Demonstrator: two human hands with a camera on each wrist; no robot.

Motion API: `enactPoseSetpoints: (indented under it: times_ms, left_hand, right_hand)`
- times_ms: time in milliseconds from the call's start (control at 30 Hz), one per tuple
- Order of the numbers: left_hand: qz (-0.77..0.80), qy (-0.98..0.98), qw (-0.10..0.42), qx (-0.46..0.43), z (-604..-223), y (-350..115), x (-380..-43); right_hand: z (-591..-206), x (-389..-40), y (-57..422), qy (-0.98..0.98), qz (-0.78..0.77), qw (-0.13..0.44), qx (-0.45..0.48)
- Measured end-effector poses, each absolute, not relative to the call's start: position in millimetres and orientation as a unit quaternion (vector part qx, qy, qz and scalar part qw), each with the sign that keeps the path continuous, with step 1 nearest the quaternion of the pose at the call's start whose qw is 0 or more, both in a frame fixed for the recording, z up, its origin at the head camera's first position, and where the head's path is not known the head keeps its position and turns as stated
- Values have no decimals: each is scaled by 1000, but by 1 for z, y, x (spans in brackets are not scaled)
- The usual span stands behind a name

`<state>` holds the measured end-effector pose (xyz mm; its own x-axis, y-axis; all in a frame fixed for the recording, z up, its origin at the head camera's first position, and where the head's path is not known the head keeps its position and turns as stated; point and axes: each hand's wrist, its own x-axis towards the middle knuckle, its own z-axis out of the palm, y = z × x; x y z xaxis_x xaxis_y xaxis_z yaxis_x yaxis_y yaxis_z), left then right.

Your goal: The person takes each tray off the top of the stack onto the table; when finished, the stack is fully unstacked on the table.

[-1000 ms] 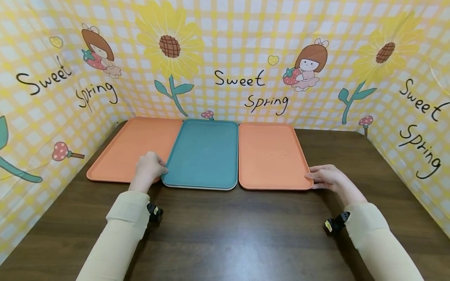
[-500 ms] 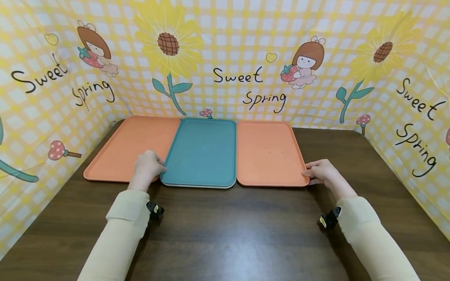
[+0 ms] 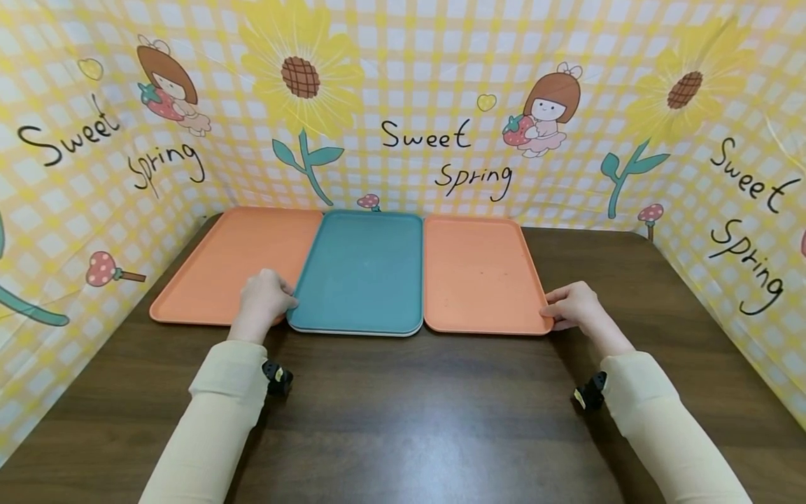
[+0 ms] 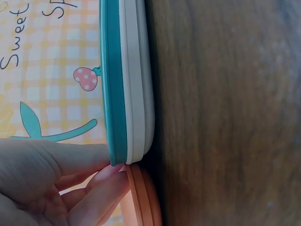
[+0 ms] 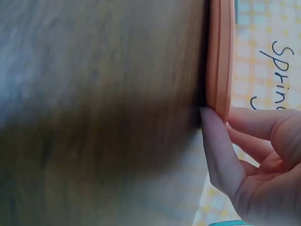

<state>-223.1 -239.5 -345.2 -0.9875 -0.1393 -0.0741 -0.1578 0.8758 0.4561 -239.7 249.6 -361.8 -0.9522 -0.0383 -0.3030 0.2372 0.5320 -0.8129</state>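
Observation:
Three trays lie side by side in the head view: an orange tray (image 3: pixel 220 273) at left, a teal tray (image 3: pixel 362 273) in the middle, another orange tray (image 3: pixel 481 273) at right. Under the teal one shows a white tray edge (image 4: pixel 135 94). My left hand (image 3: pixel 263 297) reaches over the left orange tray and pinches the teal tray's near left corner, thumb on the rim and fingers curled below. At the right orange tray's near right corner, my right hand (image 3: pixel 576 308) pinches the rim between thumb and fingers.
The trays stand at the back of a dark wooden table (image 3: pixel 403 413). Behind and along both sides hangs a yellow checked cloth (image 3: pixel 428 70) printed with flowers and lettering. Black cameras sit at the left wrist (image 3: pixel 277 378) and right wrist (image 3: pixel 590 392).
The right hand and the near corner of its orange tray have shifted slightly left and away. My left hand keeps its place at the teal tray. The head view has moved slightly.

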Motion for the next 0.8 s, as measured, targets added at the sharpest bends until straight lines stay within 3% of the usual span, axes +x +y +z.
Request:
enactPoseSetpoints:
  times_ms: [600,800]
  left_hand:
    - [228,971,16,-74,-345,-240,-222]
    - [230,970,19,-79,-345,-240,-223]
  right_hand:
    - [-356,-239,239,938,-331,102,7]
    - [-347,-235,235,967,-246,65,-18]
